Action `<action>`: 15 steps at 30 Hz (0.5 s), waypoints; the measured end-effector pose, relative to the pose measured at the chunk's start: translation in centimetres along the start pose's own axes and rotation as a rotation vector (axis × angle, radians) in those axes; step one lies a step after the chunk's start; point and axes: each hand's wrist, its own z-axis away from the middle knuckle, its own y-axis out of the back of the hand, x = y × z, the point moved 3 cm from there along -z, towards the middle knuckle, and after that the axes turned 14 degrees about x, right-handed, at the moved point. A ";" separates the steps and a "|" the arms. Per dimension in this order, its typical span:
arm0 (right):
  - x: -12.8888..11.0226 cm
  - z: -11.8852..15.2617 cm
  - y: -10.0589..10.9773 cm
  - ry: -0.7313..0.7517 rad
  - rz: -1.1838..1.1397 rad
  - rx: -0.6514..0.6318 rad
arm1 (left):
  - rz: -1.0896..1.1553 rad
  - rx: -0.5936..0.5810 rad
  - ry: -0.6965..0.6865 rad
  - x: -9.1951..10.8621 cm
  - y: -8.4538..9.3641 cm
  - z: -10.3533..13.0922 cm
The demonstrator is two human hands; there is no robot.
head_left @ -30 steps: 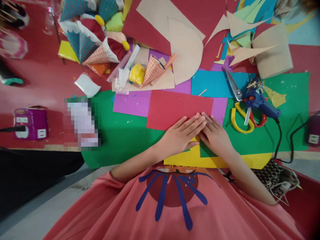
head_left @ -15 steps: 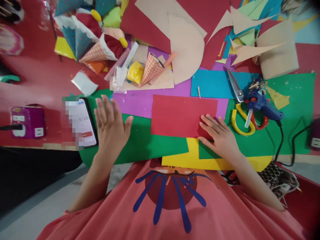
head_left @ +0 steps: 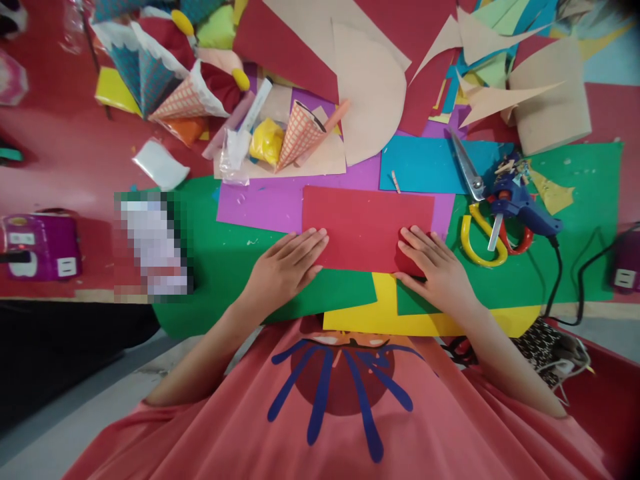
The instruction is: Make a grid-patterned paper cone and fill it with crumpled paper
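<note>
A red paper rectangle (head_left: 363, 223) lies flat on purple, green and yellow sheets in front of me. My left hand (head_left: 285, 267) rests flat with its fingers together, the fingertips touching the rectangle's lower left corner. My right hand (head_left: 435, 270) presses on the lower right corner, where the paper bulges up under the fingers. Neither hand lifts the sheet off the table.
Yellow-handled scissors (head_left: 475, 213) and a blue glue gun (head_left: 520, 203) with its cord lie to the right. A phone (head_left: 153, 243) sits at the left, a purple power strip (head_left: 40, 247) further left. Paper cones (head_left: 297, 137), beige cut-outs (head_left: 373, 100) and scraps crowd the far side.
My left hand went from the red paper out to the phone at the left, then came back to the paper's lower left corner. My right hand stayed on the right corner.
</note>
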 end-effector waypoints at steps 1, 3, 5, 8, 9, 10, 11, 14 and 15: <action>0.0 0.0 0.0 -0.008 -0.007 -0.002 | -0.014 0.028 0.018 -0.5 0.3 0.1; 0.0 0.0 0.0 -0.012 -0.013 -0.003 | -0.052 0.083 0.042 -1.3 0.6 -0.1; 0.0 0.0 -0.1 -0.006 -0.005 0.000 | -0.058 0.135 0.088 -1.8 0.6 -0.6; 0.0 0.0 -0.1 0.003 0.007 0.014 | 0.002 0.152 0.221 -2.4 0.0 -1.6; 0.0 0.0 -0.2 0.001 0.006 0.015 | 0.006 0.136 0.255 -2.5 -0.3 -1.9; 0.0 0.1 -0.2 -0.004 0.001 0.012 | 0.008 0.118 0.279 -2.6 -0.5 -2.2; 0.1 0.1 -0.2 -0.009 -0.007 0.011 | 0.007 0.101 0.293 -2.7 -0.8 -2.4; 0.2 0.3 -0.3 -0.018 -0.024 0.014 | 0.008 0.090 0.297 -2.8 -1.1 -2.6; 0.2 0.3 -0.3 -0.019 -0.025 0.018 | 0.004 0.097 0.293 -2.7 -1.1 -2.6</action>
